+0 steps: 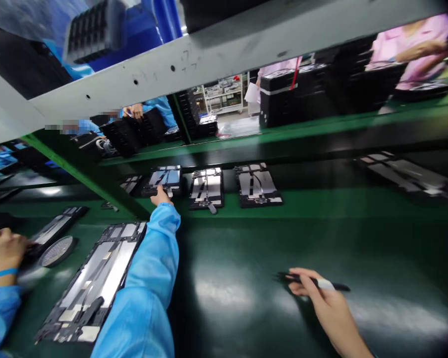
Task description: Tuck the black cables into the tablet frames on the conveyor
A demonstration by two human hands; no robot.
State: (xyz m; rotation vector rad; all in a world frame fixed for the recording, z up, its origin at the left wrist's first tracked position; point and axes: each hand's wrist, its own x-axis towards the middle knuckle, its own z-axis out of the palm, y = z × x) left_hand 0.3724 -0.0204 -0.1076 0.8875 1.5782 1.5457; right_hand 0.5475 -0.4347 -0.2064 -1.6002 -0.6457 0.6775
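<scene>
My left arm, in a blue sleeve, is stretched forward, and my left hand (162,197) grips the near edge of an opened tablet (167,179) at the back of the green bench. Its fingers are closed there, partly hidden by the hand itself. Out to the right, my right hand (315,288) is closed around a slim black pen-like tool (338,287) with a white band. The tool's tip is blurred and hangs above the bare bench surface. To the left of my sleeve lies a larger opened tablet (97,273) with silver panels and dark cables.
More opened tablets (206,188) stand in the back row. A co-worker's hand (3,248) is at the left, near a round mesh-topped dish (57,251). A grey metal beam (209,54) crosses overhead; a green post (85,174) slants down. Black trays (283,99) stand behind.
</scene>
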